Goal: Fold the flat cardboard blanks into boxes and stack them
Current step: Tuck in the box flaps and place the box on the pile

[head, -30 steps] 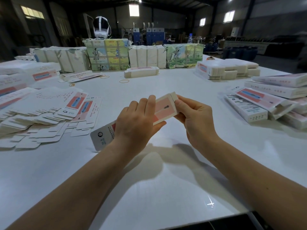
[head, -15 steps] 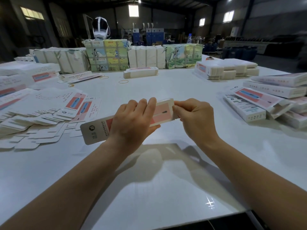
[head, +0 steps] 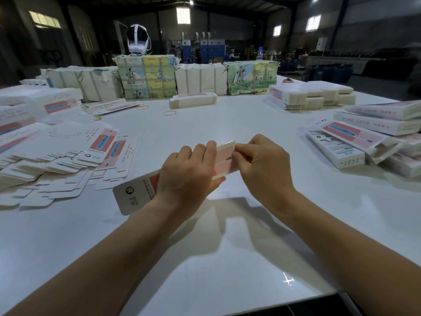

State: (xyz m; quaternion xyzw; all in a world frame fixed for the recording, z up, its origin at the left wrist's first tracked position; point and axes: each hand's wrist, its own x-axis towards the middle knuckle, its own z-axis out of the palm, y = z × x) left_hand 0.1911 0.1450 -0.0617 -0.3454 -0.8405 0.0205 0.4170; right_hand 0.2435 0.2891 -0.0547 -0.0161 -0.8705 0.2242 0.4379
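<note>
A long white and pink cardboard box blank [head: 136, 193] hangs above the middle of the white table [head: 227, 258], held by both hands. My left hand [head: 189, 176] wraps over its middle from above. My right hand [head: 262, 165] pinches its far right end, where the end flap is hidden behind my fingers. Its rounded left end sticks out past my left wrist. A spread heap of flat blanks [head: 57, 156] covers the left side of the table. Folded boxes [head: 369, 133] lie stacked at the right.
Wrapped bundles [head: 148, 76] line the far edge, with a white headset [head: 137, 39] on top. One box [head: 192, 100] and several rubber bands [head: 169, 113] lie mid-table. A pile of blanks [head: 312, 94] sits far right. The table's near edge [head: 319, 297] runs at the bottom right.
The box has swung from a steep tilt to more level and shifted slightly. My right fingers have closed in on its far end, covering the flap that stuck out before.
</note>
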